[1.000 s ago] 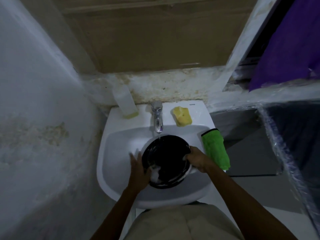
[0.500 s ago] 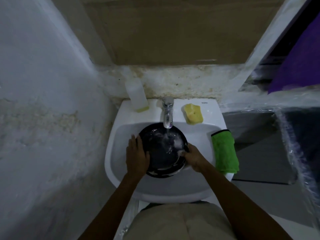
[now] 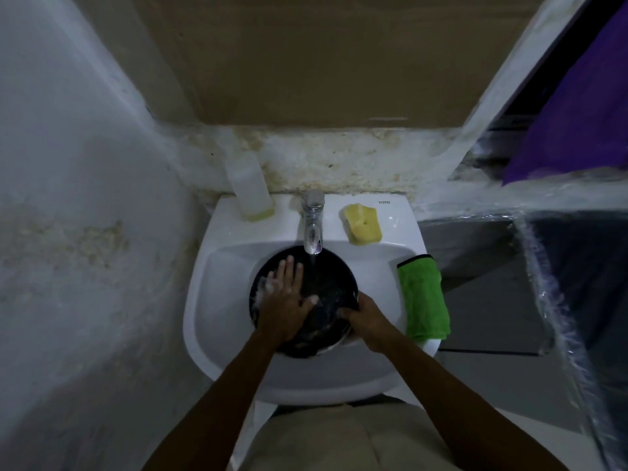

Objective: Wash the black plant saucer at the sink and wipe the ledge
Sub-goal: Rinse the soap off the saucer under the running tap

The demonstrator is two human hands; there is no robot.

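Black saucer (image 3: pixel 326 294) is held inside the sink (image 3: pixel 221 300), directly under the tap (image 3: pixel 313 222). Water (image 3: pixel 314 266) is running and lands on the saucer's inner face just right of the left fingers (image 3: pixel 289 270). The left hand (image 3: pixel 283 300) is laid flat on the inside of the saucer, its fingers straight and slightly spread, with nothing gripped. Suds (image 3: pixel 263 287) are seen at the saucer's left edge, touching the outer side of those fingers. The right hand (image 3: pixel 368 321) is clamped on the saucer's near-right rim, the thumb curled over onto the inner face and the remaining fingers hidden under the rim. Whether the saucer rests on the basin floor or is carried clear of it cannot be told. A yellow sponge (image 3: pixel 362 224) is lying on the sink's back deck, beyond the right hand and right of the tap, untouched. A green cloth (image 3: pixel 424 297) is draped over the sink's right rim, just right of the right hand and not in contact with it. A translucent bottle (image 3: pixel 249 188) with a little yellow liquid at the bottom is standing on the back-left of the deck, beyond the left fingertips, against the wall. The stained ledge (image 3: pixel 339 164) runs along behind the sink, past the tap, well apart from both hands.
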